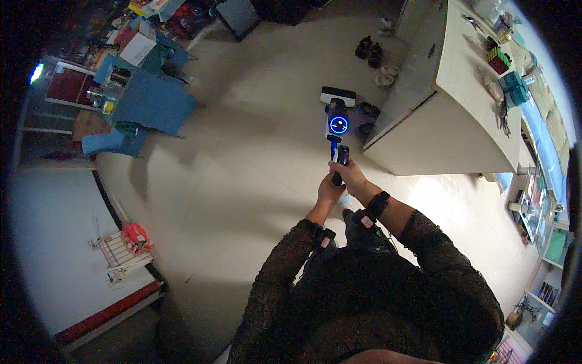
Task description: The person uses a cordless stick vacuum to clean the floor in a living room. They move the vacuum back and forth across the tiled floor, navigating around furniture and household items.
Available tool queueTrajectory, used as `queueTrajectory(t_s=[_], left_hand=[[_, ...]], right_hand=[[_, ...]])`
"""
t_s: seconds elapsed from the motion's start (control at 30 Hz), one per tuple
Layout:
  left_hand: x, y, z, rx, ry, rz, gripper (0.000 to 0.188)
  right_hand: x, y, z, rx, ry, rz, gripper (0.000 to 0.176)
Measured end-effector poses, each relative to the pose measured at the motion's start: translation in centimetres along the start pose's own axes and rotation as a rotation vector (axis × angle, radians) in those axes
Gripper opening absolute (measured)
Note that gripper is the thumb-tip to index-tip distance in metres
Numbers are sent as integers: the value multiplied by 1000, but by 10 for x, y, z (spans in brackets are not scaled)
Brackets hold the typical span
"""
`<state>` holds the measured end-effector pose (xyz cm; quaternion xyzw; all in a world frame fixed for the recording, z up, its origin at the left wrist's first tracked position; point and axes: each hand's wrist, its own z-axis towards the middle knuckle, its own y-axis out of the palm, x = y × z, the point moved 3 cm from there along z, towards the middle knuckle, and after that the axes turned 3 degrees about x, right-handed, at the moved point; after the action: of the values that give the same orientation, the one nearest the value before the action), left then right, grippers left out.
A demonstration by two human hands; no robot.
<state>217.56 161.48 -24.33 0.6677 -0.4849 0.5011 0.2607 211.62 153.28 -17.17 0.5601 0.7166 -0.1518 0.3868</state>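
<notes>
Straight ahead of me stands an upright floor cleaner (331,129) with a lit blue ring display (338,124) and a white-and-black floor head (338,96). My right hand (355,178) is wrapped around its black handle (343,154). Below and to the left, my left hand (330,193) grips the lower end of the same handle, close against the right hand. The fingers partly hide the grip. Past the hands, the floor head rests on the pale floor (254,150), beside dark shoes (367,110) next to a cabinet.
A light wooden cabinet (454,136) rises close on the right, with a puzzle cube (499,61) and teal containers (514,88) on top. More shoes (369,51) lie farther ahead. At left are a blue cloth-covered chair (152,100) and a small wooden rack (120,255) holding a red packet (136,237).
</notes>
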Motion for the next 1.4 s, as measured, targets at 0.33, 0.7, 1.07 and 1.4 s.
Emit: queueTrajectory(t_s=[0.33, 0.7, 1.07, 1.4], left_hand=[[6, -7, -115, -95, 0, 61, 45], [92, -10, -171, -692, 71, 165, 34], [40, -13, -133, -506, -138, 134, 39], [14, 5, -156, -217, -387, -114, 37]], right_hand=[[47, -12, -81, -141, 46, -455, 42], [13, -55, -166, -106, 73, -302, 33], [-59, -79, -42, -102, -76, -556, 26], [-81, -50, 162, -112, -103, -628, 27]])
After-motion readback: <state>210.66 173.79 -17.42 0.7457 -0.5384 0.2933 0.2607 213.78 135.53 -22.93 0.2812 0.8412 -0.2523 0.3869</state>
